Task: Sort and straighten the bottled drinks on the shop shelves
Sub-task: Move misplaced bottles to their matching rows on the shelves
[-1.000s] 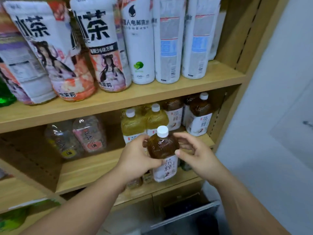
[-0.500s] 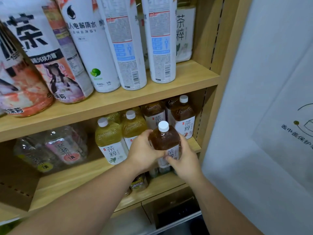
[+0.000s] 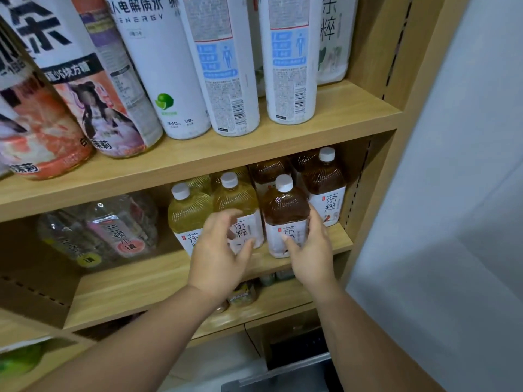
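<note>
Bare right hand [image 3: 310,250] cupped round the white-labelled lower half of a brown tea bottle with white cap [image 3: 284,216], upright on the wooden lower shelf [image 3: 158,281]; bare left hand [image 3: 219,257] just beside, fingers spread, clear of it; behind those fingers, two yellow tea bottles with white caps [image 3: 235,199]; beyond the right hand, another brown tea bottle [image 3: 325,183]

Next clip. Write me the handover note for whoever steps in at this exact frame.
Left hand: open, off the bottles.
Right hand: fingers around the front brown tea bottle, which stands upright on the middle shelf.
Yellow tea bottles stand to its left, more brown ones behind.
Done: that bottle is shelved.
Left: let go, square its label, straighten the toppled clear bottles at left.
</note>
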`<act>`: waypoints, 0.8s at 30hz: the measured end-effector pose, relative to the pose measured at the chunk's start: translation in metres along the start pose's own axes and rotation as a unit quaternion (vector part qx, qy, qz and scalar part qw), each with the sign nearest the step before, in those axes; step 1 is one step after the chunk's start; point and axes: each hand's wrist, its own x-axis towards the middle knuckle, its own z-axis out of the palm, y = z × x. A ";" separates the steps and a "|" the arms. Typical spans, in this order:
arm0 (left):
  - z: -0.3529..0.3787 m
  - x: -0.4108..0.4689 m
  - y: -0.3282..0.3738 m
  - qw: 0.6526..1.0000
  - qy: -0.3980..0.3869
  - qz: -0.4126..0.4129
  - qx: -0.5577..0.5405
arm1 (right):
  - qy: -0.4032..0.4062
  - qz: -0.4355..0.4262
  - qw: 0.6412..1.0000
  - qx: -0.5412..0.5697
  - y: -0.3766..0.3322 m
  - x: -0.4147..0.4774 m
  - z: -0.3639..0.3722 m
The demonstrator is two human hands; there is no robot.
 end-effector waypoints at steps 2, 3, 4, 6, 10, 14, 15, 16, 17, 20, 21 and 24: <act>-0.014 -0.008 -0.021 0.995 0.076 -0.065 0.008 | 0.006 0.012 1.000 -0.001 0.001 0.002 0.004; -0.020 -0.009 -0.031 0.989 0.101 -0.103 0.012 | 0.016 0.019 1.000 0.004 0.003 0.002 0.006; -0.024 -0.008 -0.039 0.984 0.114 -0.139 0.016 | 0.031 0.025 0.999 0.011 0.004 0.001 0.008; -0.029 -0.001 -0.047 0.973 0.102 -0.207 0.024 | 0.066 0.037 0.997 0.021 0.004 -0.003 0.014; -0.022 0.011 -0.054 0.959 0.045 -0.279 -0.008 | 0.100 0.058 0.992 0.048 0.002 -0.011 0.031; -0.024 0.015 -0.065 0.952 0.061 -0.295 -0.049 | 0.110 0.070 0.989 0.070 0.000 -0.004 0.040; -0.028 0.015 -0.070 0.952 0.062 -0.296 -0.050 | 0.108 0.074 0.989 0.076 -0.001 0.000 0.041; -0.032 0.015 -0.076 0.952 0.056 -0.297 -0.045 | 0.104 0.076 0.989 0.078 -0.003 0.004 0.042; -0.036 0.014 -0.081 0.952 0.047 -0.300 -0.040 | 0.102 0.078 0.989 0.076 -0.005 0.008 0.043; -0.042 0.016 -0.093 0.952 0.023 -0.304 -0.020 | 0.103 0.079 0.990 0.061 -0.006 0.017 0.047; -0.041 0.018 -0.093 0.954 0.014 -0.299 -0.009 | 0.105 0.079 0.990 0.057 -0.006 0.018 0.048; -0.039 0.022 -0.087 0.956 0.015 -0.294 -0.012 | 0.112 0.082 0.989 0.051 -0.006 0.023 0.052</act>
